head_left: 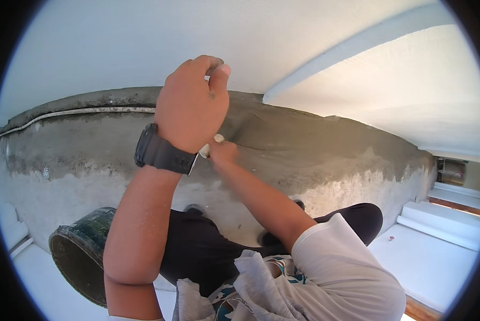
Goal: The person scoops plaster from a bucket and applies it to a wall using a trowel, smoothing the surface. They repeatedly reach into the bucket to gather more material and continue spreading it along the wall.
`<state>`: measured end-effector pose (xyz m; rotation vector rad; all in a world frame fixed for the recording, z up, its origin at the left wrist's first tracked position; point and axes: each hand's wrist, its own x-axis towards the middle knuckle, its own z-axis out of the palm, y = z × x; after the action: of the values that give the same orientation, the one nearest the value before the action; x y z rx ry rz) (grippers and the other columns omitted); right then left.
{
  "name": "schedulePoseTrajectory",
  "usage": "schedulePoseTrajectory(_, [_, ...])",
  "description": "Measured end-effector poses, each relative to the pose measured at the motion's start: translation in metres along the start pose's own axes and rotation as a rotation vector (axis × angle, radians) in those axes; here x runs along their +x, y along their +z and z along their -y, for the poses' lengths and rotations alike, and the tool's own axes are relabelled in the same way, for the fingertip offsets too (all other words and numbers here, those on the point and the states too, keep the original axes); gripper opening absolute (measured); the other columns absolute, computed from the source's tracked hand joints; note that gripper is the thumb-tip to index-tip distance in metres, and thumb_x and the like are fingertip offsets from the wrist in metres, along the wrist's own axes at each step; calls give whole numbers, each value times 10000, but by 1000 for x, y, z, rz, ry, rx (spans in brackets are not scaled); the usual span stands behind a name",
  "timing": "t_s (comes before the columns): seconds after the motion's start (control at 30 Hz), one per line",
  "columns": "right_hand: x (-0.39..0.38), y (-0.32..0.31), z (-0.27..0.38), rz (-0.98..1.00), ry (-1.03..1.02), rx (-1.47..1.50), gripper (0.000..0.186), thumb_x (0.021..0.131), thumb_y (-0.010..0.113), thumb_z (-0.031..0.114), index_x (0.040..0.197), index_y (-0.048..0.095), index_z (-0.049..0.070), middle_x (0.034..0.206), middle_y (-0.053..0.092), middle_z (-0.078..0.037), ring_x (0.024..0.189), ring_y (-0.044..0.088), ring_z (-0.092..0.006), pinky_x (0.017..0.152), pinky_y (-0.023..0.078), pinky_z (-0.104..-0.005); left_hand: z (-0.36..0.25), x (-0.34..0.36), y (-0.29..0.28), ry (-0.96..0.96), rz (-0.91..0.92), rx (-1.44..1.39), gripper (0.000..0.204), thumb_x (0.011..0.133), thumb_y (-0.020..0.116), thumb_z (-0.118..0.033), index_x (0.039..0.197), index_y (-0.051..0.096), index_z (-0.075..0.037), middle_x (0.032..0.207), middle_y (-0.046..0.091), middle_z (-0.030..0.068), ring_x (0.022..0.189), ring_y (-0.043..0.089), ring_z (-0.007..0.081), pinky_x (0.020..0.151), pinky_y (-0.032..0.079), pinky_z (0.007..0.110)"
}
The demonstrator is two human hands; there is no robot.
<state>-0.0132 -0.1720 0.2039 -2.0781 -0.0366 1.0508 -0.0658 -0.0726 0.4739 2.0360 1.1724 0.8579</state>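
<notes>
Both are curled: the right hand (pixel 226 152) grips a pale handle (pixel 218 138) just beside the black watch (pixel 162 151); the left hand (pixel 191 105) has thumb near fingers, holding what, I cannot tell. Grey mortar (pixel 304 142) lies behind; a dark bucket (pixel 93 224) is left of the left forearm (pixel 138 230).

The handle (pixel 219 138) is cream, the cement (pixel 325 142) mottled grey-brown with paler, whitish patches, the bucket (pixel 92 230) dark green smeared with grey, the wristwatch (pixel 162 152) black, the pipe (pixel 111 109) off-white, the wall (pixel 116 48) white, the trousers (pixel 191 249) black, and the shirt (pixel 347 262) white with teal-and-brown patterning.
</notes>
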Motion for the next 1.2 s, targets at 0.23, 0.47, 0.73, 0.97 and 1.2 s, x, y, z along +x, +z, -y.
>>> schedulePoseTrajectory(0.23, [-34, 59, 19, 69, -249, -167, 468, 755, 825, 401, 825, 731, -52, 790, 723, -215, 752, 722, -332, 732, 542, -433, 10, -5, -16, -122, 29, -66, 327, 998, 595, -266, 1110, 691, 26, 722, 648, 80, 611, 542, 122, 601, 459, 309])
schedulePoseTrajectory(0.47, [24, -70, -3, -190, -596, -553, 372, 782, 795, 354, 839, 726, -7, 744, 712, -179, 704, 712, -318, 658, 535, -430, 20, -5, -23, -118, 24, -43, 359, 997, 604, -282, 1145, 685, 35, 817, 685, 82, 661, 564, 116, 616, 472, 302])
schedulePoseTrajectory(0.73, [63, -156, -16, -94, -549, -721, 382, 783, 750, 325, 883, 713, -42, 812, 703, -246, 806, 711, -395, 733, 551, -470, 14, -6, -25, -136, 17, -95, 368, 999, 604, -297, 1143, 688, 31, 760, 659, 58, 662, 548, 110, 625, 464, 296])
schedulePoseTrajectory(0.97, [60, -92, -23, -214, -521, -489, 358, 802, 750, 302, 794, 693, -51, 746, 686, -258, 776, 709, -415, 704, 548, -467, 4, -9, -35, -239, 64, -77, 287, 992, 600, -248, 1058, 687, 17, 922, 712, 159, 744, 678, 253, 710, 520, 358])
schedulePoseTrajectory(1.2, [55, -84, -18, -279, -490, -525, 356, 801, 754, 292, 828, 706, -59, 788, 704, -254, 800, 714, -409, 721, 554, -460, 10, -10, -35, -180, 13, -74, 362, 997, 604, -301, 1138, 699, 19, 745, 652, 51, 664, 534, 104, 641, 450, 292])
